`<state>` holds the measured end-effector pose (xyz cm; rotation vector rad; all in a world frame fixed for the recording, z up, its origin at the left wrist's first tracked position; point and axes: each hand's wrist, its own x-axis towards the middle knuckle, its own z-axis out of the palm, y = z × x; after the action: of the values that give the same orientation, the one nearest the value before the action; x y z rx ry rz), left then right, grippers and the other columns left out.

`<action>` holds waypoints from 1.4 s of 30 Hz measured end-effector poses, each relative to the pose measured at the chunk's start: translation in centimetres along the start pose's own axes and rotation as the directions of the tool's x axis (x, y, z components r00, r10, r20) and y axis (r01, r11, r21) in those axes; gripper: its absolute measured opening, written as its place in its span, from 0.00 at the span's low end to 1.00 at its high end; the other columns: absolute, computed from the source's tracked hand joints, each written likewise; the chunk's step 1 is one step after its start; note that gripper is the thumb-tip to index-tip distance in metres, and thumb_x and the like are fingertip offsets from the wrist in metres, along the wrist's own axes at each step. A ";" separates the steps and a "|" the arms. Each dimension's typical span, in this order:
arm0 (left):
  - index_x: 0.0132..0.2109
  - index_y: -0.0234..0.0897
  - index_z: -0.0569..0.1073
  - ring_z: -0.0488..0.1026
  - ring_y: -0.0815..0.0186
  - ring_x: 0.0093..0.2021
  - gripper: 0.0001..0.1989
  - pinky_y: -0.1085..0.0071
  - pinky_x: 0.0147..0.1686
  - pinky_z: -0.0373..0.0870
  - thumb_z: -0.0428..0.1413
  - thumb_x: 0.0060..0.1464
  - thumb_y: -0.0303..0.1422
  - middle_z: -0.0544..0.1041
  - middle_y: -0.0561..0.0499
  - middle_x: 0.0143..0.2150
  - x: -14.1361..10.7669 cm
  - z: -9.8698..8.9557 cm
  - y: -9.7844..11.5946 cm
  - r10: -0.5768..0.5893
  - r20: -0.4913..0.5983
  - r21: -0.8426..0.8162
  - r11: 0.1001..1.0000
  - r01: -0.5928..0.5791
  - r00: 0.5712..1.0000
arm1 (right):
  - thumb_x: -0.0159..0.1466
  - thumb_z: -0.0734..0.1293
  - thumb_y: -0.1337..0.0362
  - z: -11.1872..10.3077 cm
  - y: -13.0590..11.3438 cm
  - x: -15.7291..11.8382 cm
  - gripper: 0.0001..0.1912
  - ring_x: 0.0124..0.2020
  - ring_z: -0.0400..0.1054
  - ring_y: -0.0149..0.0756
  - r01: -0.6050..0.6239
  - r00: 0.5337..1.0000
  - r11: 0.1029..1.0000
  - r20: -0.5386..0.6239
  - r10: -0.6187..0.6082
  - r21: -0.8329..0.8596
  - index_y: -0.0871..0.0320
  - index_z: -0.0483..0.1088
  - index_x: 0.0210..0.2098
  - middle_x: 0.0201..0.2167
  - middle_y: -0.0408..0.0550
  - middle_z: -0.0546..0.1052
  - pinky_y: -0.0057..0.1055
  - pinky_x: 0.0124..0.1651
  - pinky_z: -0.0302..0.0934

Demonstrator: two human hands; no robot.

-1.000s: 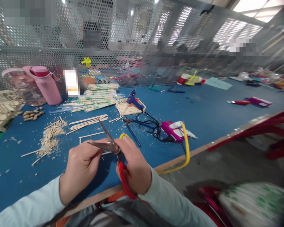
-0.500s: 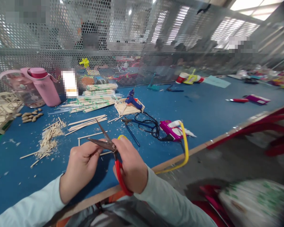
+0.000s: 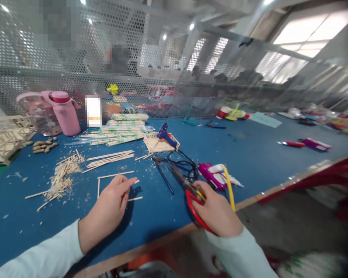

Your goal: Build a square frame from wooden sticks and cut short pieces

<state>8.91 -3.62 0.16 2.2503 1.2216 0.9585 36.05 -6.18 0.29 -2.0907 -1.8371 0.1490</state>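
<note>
My left hand (image 3: 110, 199) pinches a short piece of wooden stick (image 3: 137, 181) between thumb and fingertips. Beneath it, a few thin sticks lie at right angles as an open frame (image 3: 116, 175), partly covered by the hand. My right hand (image 3: 220, 208) grips a pair of red-handled scissors (image 3: 190, 202) low over the table's front part, blades pointing away to the left. Just beyond the blades lie blue-handled pliers (image 3: 164, 178) and a black cord (image 3: 193, 160). A blue glue gun (image 3: 166, 136) rests on a small wooden stick structure (image 3: 153, 144).
Wood scraps (image 3: 62, 173), loose sticks (image 3: 111, 160) and peanuts (image 3: 43, 146) lie on the left. Behind stand a pink bottle (image 3: 66, 116) and packs of sticks (image 3: 121, 133). A magenta object (image 3: 208, 173) with a yellow strap lies at right, a red-handled knife (image 3: 292, 144) farther off.
My right hand has carried the scissors away to the right, apart from my left hand. The left hand stays near the stick frame, its short stick piece now visible.
</note>
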 end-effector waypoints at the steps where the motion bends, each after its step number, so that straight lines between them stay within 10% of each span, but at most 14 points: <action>1: 0.49 0.37 0.72 0.70 0.67 0.33 0.18 0.72 0.35 0.70 0.43 0.55 0.24 0.72 0.47 0.34 0.0 0.2 -0.1 0.001 0.008 -0.015 1.000 0.000 1.000 | 0.54 0.61 0.64 0.3 1.3 0.4 0.14 0.30 0.73 0.41 0.024 0.999 0.999 -0.033 -0.025 -0.045 0.58 0.67 0.40 0.29 0.49 0.78 0.32 0.32 0.64; 6: 0.52 0.40 0.69 0.71 0.65 0.38 0.17 0.67 0.41 0.68 0.47 0.56 0.29 0.76 0.48 0.38 -0.2 0.6 -0.3 -0.089 -0.016 -0.096 0.992 0.087 0.996 | 0.60 0.58 0.62 2.0 4.1 2.6 0.15 0.35 0.72 0.43 0.173 0.973 0.964 -0.119 -0.199 -0.202 0.62 0.72 0.40 0.33 0.56 0.77 0.37 0.39 0.65; 12: 0.55 0.37 0.63 0.69 0.70 0.30 0.22 0.73 0.33 0.66 0.51 0.52 0.32 0.73 0.53 0.31 0.0 0.4 0.2 -0.356 0.011 -0.481 0.818 0.317 0.934 | 0.61 0.58 0.60 0.1 -1.4 1.5 0.17 0.41 0.68 0.46 0.279 0.912 0.958 -0.294 -0.286 -0.067 0.63 0.71 0.43 0.39 0.59 0.75 0.40 0.44 0.62; 17: 0.60 0.35 0.53 0.64 0.73 0.24 0.32 0.75 0.26 0.61 0.55 0.49 0.31 0.70 0.57 0.26 0.7 1.5 0.7 -0.385 0.160 -0.647 0.655 0.391 0.909 | 0.61 0.59 0.62 0.0 -8.6 1.5 0.13 0.25 0.68 0.30 0.327 0.866 0.770 0.153 -0.476 0.549 0.59 0.73 0.31 0.24 0.45 0.76 0.24 0.30 0.61; 21: 0.60 0.36 0.52 0.63 0.73 0.23 0.32 0.76 0.24 0.60 0.54 0.50 0.32 0.69 0.58 0.24 1.4 1.3 0.6 -0.365 0.109 -0.646 0.681 0.345 0.925 | 0.59 0.62 0.63 1.4 -11.3 3.8 0.11 0.22 0.62 0.26 0.283 0.848 0.688 0.161 -0.505 0.668 0.61 0.70 0.23 0.19 0.41 0.72 0.22 0.28 0.56; 27: 0.49 0.39 0.68 0.71 0.66 0.36 0.17 0.69 0.36 0.68 0.51 0.53 0.38 0.75 0.48 0.41 0.5 -1.9 -1.9 -0.314 -0.119 -0.278 0.921 0.272 0.942 | 0.60 0.58 0.57 2.6 -10.9 8.6 0.12 0.18 0.63 0.25 0.004 0.885 0.573 0.264 -0.384 0.819 0.58 0.60 0.26 0.20 0.41 0.72 0.20 0.17 0.53; 31: 0.42 0.39 0.72 0.72 0.62 0.42 0.12 0.63 0.43 0.68 0.49 0.54 0.39 0.76 0.47 0.41 -1.5 -2.8 -5.0 -0.188 -0.236 0.006 0.981 0.195 0.953 | 0.58 0.58 0.63 4.2 -9.8 9.6 0.06 0.13 0.60 0.24 -0.098 0.816 0.690 0.455 -0.357 0.717 0.57 0.58 0.26 0.16 0.38 0.69 0.18 0.13 0.49; 34: 0.43 0.40 0.72 0.70 0.62 0.45 0.11 0.63 0.45 0.68 0.49 0.55 0.36 0.74 0.46 0.43 -2.7 -2.7 -6.2 -0.085 -0.175 0.129 0.986 0.108 0.981 | 0.57 0.58 0.69 5.5 -9.3 8.9 0.04 0.12 0.59 0.24 -0.104 0.795 0.724 0.494 -0.351 0.682 0.58 0.61 0.33 0.14 0.35 0.67 0.20 0.15 0.52; 42: 0.42 0.43 0.73 0.69 0.61 0.40 0.11 0.63 0.40 0.64 0.54 0.52 0.40 0.74 0.49 0.39 -3.7 -2.8 -4.6 0.046 0.051 0.326 0.943 -0.060 0.998 | 0.56 0.60 0.68 6.1 -9.6 8.1 0.07 0.15 0.62 0.27 0.053 0.912 0.751 0.274 -0.304 0.658 0.56 0.58 0.35 0.15 0.33 0.67 0.24 0.24 0.57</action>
<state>2.86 -4.21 -2.20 2.5558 1.3944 0.7657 26.41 3.78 -1.01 -1.4480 -1.8122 1.0315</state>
